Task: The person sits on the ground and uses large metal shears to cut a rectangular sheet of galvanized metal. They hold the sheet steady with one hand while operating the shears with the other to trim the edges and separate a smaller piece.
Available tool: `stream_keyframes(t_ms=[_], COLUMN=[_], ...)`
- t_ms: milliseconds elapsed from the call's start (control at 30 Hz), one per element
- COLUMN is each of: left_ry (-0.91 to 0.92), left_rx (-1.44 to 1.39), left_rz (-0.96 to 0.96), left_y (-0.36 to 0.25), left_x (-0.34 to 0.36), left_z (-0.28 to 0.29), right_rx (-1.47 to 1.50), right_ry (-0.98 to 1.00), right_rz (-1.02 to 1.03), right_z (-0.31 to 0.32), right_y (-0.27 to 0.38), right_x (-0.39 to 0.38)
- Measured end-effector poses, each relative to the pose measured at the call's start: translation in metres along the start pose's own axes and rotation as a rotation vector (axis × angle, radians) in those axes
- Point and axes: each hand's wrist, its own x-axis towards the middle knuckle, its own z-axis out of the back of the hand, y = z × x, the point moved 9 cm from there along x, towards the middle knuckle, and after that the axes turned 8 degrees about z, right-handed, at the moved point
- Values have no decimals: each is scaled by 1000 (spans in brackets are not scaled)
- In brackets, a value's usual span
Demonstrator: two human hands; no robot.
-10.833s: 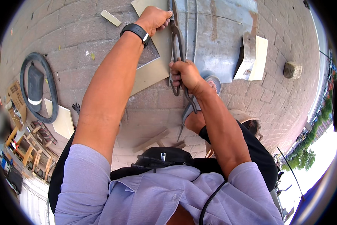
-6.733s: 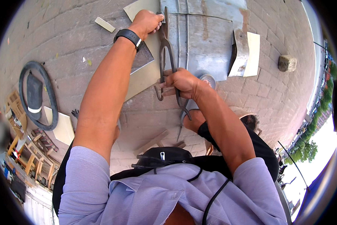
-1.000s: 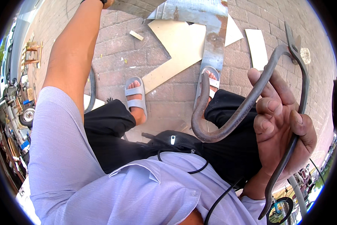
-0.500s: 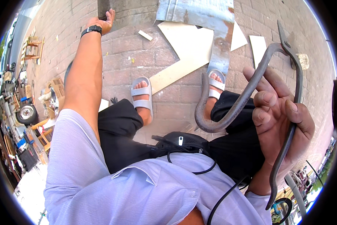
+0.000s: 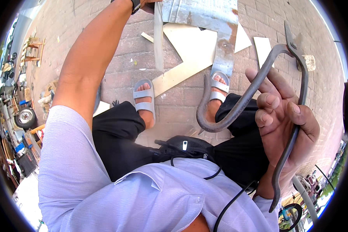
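My right hand (image 5: pixel 284 116) holds a pair of tin snips (image 5: pixel 240 112). One dark handle lies across the palm under the thumb; the other, a big curved hook, swings out to the left, so the handles are wide apart. The pivot and short blades point away at the upper right. At the top edge my left hand (image 5: pixel 147 3) is closed at a thin grey sheet (image 5: pixel 158 38), which shows nearly edge-on. Most of that hand's fingers are cut off or hidden. Just right of it lies a rust-stained galvanized metal sheet (image 5: pixel 205 13).
Pale board offcuts (image 5: pixel 197 46) lie under the metal sheet on the brick paving (image 5: pixel 174 104). My sandalled feet stand near them, the right one by the sheet's narrow end. A wooden block (image 5: pixel 308 63) sits beyond the snips. Clutter with a wheel (image 5: pixel 25 118) fills the far left.
My left hand has moved right and away to the top edge. The grey sheet has swung from lying broad to nearly edge-on. My right hand and the snips have hardly moved.
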Motion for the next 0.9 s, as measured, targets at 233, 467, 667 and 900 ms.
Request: stream_keyframes(t_ms=[233,467,667,900], left_ry=[-25,-117,-187,-175], left_rx=[1835,658,-154,-687], left_rz=[-813,-6,189,336], left_y=[39,3,58,171], left_x=[-25,-106,-129,-154], left_z=[94,59,38,2], right_rx=[36,2,-29,-70], right_ry=[38,41,14,72], right_rz=[-65,-108,-147,-110], right_z=[-8,-13,-12,-14], right_y=[-6,-17,-21,-16], right_x=[3,0,-3,-1])
